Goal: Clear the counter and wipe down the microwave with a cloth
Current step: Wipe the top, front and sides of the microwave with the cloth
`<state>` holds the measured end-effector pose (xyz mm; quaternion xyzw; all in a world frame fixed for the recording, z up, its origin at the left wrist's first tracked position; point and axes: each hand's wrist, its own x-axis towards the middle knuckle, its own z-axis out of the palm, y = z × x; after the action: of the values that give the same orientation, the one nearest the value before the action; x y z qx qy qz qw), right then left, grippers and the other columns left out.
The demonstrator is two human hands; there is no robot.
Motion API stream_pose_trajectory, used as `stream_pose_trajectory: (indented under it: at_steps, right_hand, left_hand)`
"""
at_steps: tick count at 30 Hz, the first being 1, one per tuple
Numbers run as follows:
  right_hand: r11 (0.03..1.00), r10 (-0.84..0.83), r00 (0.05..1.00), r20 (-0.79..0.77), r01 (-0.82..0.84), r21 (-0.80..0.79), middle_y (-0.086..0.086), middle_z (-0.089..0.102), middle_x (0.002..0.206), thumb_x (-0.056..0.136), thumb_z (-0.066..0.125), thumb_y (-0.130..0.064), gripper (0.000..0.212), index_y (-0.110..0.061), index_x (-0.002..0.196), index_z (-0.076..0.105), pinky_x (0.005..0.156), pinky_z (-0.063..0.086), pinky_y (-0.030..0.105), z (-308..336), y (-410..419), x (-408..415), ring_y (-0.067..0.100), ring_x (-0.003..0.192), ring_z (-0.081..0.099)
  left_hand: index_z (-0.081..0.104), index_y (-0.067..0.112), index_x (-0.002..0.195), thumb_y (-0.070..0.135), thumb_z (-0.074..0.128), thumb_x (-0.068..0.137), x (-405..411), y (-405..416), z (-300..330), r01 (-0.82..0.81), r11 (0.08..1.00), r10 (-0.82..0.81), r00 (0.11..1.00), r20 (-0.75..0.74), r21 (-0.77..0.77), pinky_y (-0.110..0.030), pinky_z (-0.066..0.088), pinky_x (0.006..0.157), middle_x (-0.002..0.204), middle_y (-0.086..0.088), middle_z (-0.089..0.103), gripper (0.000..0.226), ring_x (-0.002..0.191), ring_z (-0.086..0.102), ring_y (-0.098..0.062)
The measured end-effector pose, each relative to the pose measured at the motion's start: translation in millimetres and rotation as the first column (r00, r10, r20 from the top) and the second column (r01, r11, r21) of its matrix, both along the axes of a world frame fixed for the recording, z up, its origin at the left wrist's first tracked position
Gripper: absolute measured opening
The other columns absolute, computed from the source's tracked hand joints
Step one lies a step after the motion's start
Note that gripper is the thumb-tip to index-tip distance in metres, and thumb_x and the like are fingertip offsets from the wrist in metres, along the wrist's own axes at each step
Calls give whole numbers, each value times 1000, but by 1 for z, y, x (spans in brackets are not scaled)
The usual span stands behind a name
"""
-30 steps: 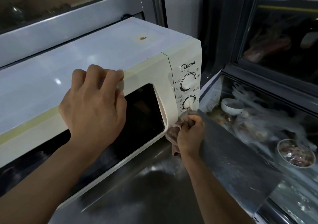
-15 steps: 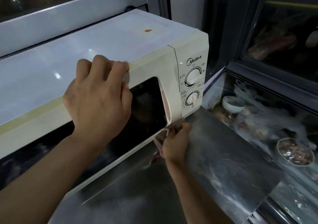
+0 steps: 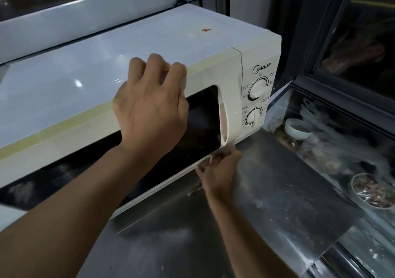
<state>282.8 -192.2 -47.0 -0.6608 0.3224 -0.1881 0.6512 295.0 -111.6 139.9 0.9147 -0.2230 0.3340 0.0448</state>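
The cream microwave stands on the steel counter with its door closed. My left hand lies over the top front edge of the door, fingers curled onto the top panel, holding it steady. My right hand is pressed against the door's bottom right corner, just under the handle. It is closed on a pinkish cloth, of which only a small fold shows above the fingers. A small orange spot sits on the microwave's top near the back.
Two dials are on the control panel at the right. To the right, under a glass cover, stand a white bowl and a foil-lined bowl of meat among plastic bags. A metal ledge and window run behind the microwave.
My right hand with the cloth has slid left and down, from the lower dial to the door's bottom corner. My left hand has stayed on the top edge.
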Motion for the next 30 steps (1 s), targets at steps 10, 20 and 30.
stream_pose_trajectory:
  at_steps: [10,20,30]
  right_hand:
    - [994,-106,992,73,108,-30,16,57,97,92,51,-3,12,-5,102,45,59,45,5,27,-7,-21,20,81,63]
    - [799,-147,948,282,282,-531,15,55,109,81,62,4,26,0,104,52,80,33,18,90,-25,-28,28,101,54]
    - [630,-63,959,278,254,-734,21,39,129,86,62,-10,33,3,112,46,98,35,32,124,-25,-3,32,120,40]
  left_hand:
    - [45,7,136,7,45,94,-16,27,29,224,964,-245,957,-153,-145,-37,41,92,138,-13,41,43,129,33,-29]
    - [59,7,121,-3,60,78,-38,96,18,77,997,-75,984,-162,3,-44,38,85,122,-16,54,44,108,46,-38]
    - [64,7,110,-13,62,68,-38,97,9,14,998,-23,990,-140,-64,-44,37,74,107,-17,58,47,91,49,-38]
